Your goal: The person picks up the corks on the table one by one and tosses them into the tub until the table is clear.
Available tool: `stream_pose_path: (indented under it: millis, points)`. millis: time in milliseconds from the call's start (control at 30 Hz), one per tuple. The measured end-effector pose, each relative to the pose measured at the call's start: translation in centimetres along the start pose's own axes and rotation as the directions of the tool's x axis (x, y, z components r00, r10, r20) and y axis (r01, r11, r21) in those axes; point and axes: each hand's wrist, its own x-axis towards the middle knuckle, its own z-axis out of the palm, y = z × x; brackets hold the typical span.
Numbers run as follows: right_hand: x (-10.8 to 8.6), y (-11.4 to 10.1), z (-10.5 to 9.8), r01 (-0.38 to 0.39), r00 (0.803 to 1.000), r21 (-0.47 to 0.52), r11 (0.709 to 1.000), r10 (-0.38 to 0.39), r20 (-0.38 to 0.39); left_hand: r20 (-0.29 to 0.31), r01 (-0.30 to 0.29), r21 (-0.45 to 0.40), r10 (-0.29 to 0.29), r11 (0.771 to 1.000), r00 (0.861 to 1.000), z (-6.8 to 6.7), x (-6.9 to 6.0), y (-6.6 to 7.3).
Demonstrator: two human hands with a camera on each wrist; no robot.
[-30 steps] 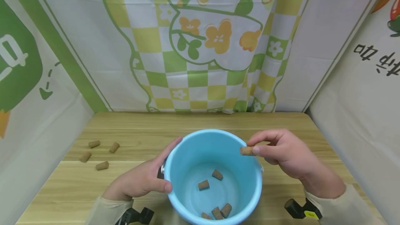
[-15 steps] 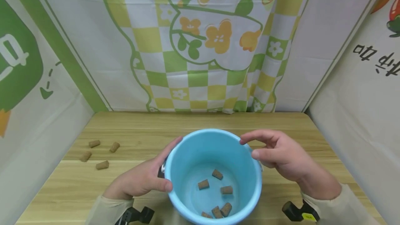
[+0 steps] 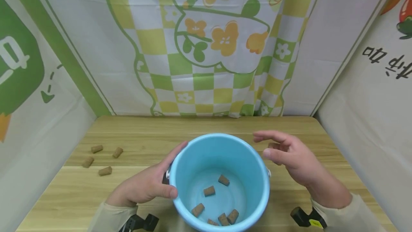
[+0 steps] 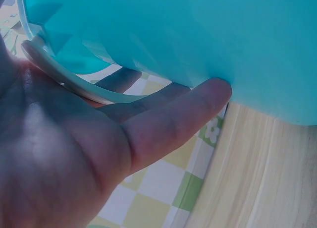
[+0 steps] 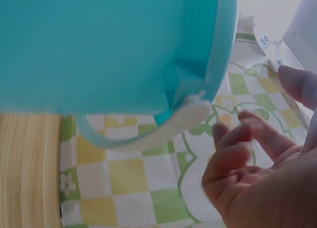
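A light blue bucket stands on the table with several brown corks scattered over its bottom. At its left side, my left hand rests with the thumb tip on the rim and the index finger along the outside. The left wrist view shows straight fingers against the bucket's outer wall, beside the pale handle. Just right of the rim hovers my right hand, apart from the bucket. Nothing lies between its thumb and extended index finger; the other fingers bend loosely.
Several more corks lie loose on the left of the wooden table. A printed curtain hangs behind the table's back edge, and white fabric walls flank both sides.
My right hand has let go of a cork, which dropped into the bucket and now lies at the lower left of its bottom. That hand has drawn slightly right; the left stays put.
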Motion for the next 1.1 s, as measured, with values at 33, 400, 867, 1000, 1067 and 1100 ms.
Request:
stream_pose_path:
  millis: [33, 400, 867, 1000, 1067, 1100]
  points:
    - [-0.1, 0.0, 0.0, -0.011, 1.000, -0.047, 0.999, 0.010, -0.025, 0.000, 0.001, -0.003, -0.001, 1.000, 1.000, 0.0, 0.0, 0.0]
    - [-0.8, 0.8, -0.5, -0.003, 0.997, -0.145, 0.989, 0.014, 0.075, 0.008, -0.010, -0.014, 0.010, 1.000, 1.000, -0.2, 0.0, -0.6]
    - [-1.4, 1.8, -0.2, 0.087, 0.987, -0.276, 0.957, -0.045, 0.155, 0.007, -0.012, -0.026, 0.013, 1.000, 1.000, -0.1, 0.0, -0.3]
    - [-1.6, 1.8, 0.0, 0.087, 0.985, -0.281, 0.956, -0.040, 0.169, 0.006, -0.012, -0.020, 0.012, 1.000, 1.000, -0.1, 0.0, -0.3]
    - [-1.7, 1.8, 0.1, 0.085, 0.984, -0.274, 0.958, -0.037, 0.174, 0.005, -0.009, -0.016, 0.009, 1.000, 1.000, -0.2, 0.0, -0.3]
    - [-1.8, 1.8, 0.1, 0.079, 0.984, -0.266, 0.961, -0.032, 0.176, 0.005, -0.006, -0.016, 0.006, 1.000, 1.000, -0.2, 0.0, -0.3]
